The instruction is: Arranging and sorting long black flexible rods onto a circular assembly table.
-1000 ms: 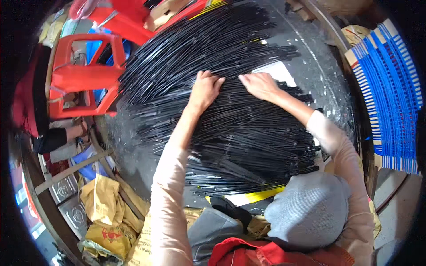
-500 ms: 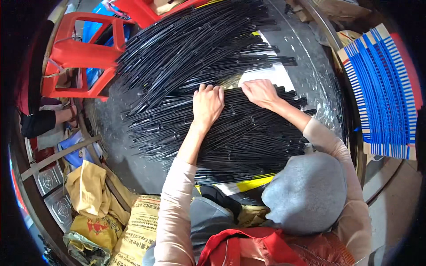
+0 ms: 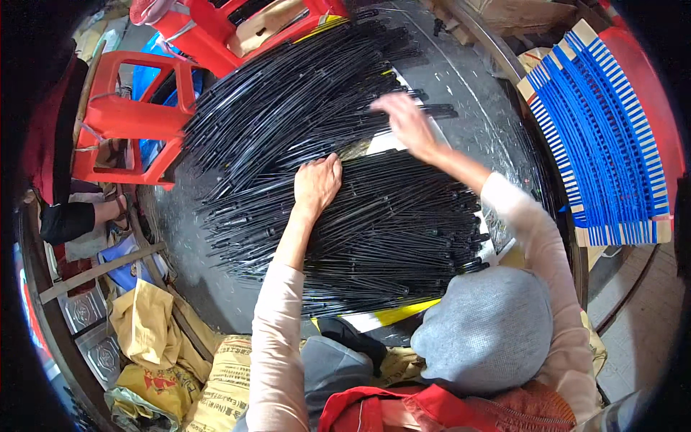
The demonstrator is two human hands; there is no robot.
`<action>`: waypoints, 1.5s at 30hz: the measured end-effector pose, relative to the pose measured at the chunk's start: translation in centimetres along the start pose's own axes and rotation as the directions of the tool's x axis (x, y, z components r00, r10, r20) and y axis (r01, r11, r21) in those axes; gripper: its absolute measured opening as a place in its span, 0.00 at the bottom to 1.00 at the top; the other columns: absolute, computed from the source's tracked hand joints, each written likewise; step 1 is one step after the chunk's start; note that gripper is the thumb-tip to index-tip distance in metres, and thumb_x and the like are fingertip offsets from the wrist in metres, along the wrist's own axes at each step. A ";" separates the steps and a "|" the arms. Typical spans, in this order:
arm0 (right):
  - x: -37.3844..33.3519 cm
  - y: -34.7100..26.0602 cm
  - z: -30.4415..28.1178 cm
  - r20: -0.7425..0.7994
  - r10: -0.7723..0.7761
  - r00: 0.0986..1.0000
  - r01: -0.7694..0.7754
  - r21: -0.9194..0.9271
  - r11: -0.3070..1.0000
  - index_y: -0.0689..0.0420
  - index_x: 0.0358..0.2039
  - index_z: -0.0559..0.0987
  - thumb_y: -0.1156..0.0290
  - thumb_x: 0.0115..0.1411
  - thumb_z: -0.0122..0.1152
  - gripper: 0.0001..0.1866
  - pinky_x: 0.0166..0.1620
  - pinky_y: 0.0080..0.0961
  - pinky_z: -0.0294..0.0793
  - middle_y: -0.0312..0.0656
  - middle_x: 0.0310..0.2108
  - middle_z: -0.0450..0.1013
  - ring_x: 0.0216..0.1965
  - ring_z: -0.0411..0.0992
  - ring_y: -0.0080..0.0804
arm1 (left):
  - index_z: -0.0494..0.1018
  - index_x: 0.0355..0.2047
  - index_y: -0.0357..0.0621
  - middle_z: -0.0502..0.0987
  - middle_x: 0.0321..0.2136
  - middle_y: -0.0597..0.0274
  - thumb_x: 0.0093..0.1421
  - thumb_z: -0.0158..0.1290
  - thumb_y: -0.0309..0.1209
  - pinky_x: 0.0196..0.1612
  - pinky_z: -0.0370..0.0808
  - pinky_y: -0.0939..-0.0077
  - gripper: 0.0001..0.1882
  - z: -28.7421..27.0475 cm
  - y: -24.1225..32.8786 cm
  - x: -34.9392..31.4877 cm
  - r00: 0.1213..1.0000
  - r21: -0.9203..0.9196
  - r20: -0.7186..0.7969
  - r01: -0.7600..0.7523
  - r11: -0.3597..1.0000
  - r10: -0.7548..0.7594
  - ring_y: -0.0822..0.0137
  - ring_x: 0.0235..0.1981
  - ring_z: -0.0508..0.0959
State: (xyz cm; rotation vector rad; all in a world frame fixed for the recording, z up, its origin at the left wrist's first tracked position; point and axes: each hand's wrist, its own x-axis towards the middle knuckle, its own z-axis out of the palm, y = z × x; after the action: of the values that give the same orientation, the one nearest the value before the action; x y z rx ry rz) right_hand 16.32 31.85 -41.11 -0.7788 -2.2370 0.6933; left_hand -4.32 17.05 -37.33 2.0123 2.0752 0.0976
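A wide pile of long, thin black strips with small heads, apparently cable ties (image 3: 374,230), covers the dark work surface in front of me. My left hand (image 3: 317,187) rests on the far edge of the nearer layer, its fingers curled down over the strips. Beyond it lies a second bundle of the same black strips (image 3: 288,93), slanting toward the upper right. My right hand (image 3: 407,128) is raised above the gap between both layers, slightly blurred, fingers stretched leftward and apparently holding nothing. Beneath it shows part of a white sheet (image 3: 385,142).
Red plastic stools (image 3: 133,119) stand at the far left. On the right is a notched cardboard frame wound with blue cord (image 3: 608,137). Sacks (image 3: 227,378) and brown paper (image 3: 142,324) lie at lower left. A grey knit cap (image 3: 489,331) fills the lower right. Another person's limb shows at left.
My right hand has lifted off the nearer strips and moved up and slightly left, its fingers extending. My left hand stays on the strips. The whole view has shifted a little.
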 end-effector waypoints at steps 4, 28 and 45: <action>6.0 4.3 -0.6 0.195 0.119 0.973 -0.019 -0.446 0.895 0.61 0.52 0.70 0.87 0.48 0.52 0.27 0.65 0.40 0.59 0.47 0.53 0.68 0.60 0.63 0.47 | 0.70 0.36 0.45 0.79 0.27 0.51 0.67 0.38 0.37 0.36 0.76 0.54 0.13 -0.1 0.1 -0.2 1.000 0.008 -0.012 0.020 1.000 -0.020 0.48 0.30 0.79; -5.5 0.8 -0.8 0.013 0.254 0.967 -0.237 -0.316 0.919 0.58 0.46 0.69 0.76 0.55 0.60 0.18 0.53 0.46 0.65 0.51 0.46 0.64 0.51 0.61 0.51 | 0.71 0.28 0.42 0.78 0.26 0.54 0.67 0.42 0.36 0.38 0.75 0.59 0.14 0.2 0.6 -0.8 0.989 -0.061 -0.146 0.007 0.998 -0.015 0.52 0.32 0.79; -5.3 1.0 -2.8 0.251 0.600 0.759 -0.648 0.375 0.663 0.56 0.49 0.70 0.66 0.60 0.55 0.18 0.48 0.28 0.69 0.42 0.46 0.71 0.47 0.70 0.28 | 0.76 0.30 0.43 0.79 0.29 0.60 0.61 0.53 0.33 0.35 0.78 0.66 0.07 -1.0 1.6 -0.9 0.971 -0.169 -0.239 -0.074 0.983 0.032 0.58 0.32 0.80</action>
State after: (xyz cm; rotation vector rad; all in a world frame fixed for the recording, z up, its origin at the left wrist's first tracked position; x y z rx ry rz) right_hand 21.87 29.64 -42.13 -1.3077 -1.7431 1.5483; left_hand -3.00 16.31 -35.94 2.0311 2.0620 0.5359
